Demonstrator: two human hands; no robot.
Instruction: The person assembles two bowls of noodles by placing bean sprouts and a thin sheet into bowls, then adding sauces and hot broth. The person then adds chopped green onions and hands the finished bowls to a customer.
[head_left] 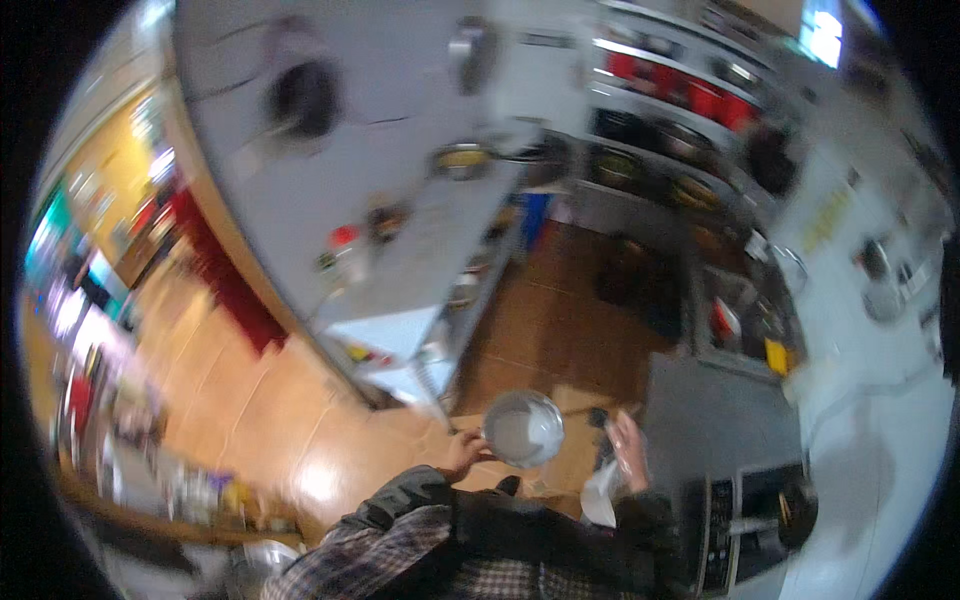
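A round metal bowl (507, 432) is held in front of me at about waist height, with a bright white patch at the right of its inside. My left hand (463, 455) grips the bowl by its left side. To the right of the bowl, my right hand (628, 450) is raised, with something clear and shiny like plastic about it. A white sheet-like thing (600, 496) hangs down from that hand; motion blur hides whether it is paper, cloth or plastic. Beside the right fingers is a small dark object (598, 417) that I cannot make out.
A long metal counter (400, 275) runs along the left wall, bearing a red-lidded jar (347, 252) and a pan (462, 160). Shelves of pots (685, 140) fill the far corner. A sink-like basin (735, 310) and grey worktop (715, 405) stand at the right. Tiled floor (540, 310) lies between.
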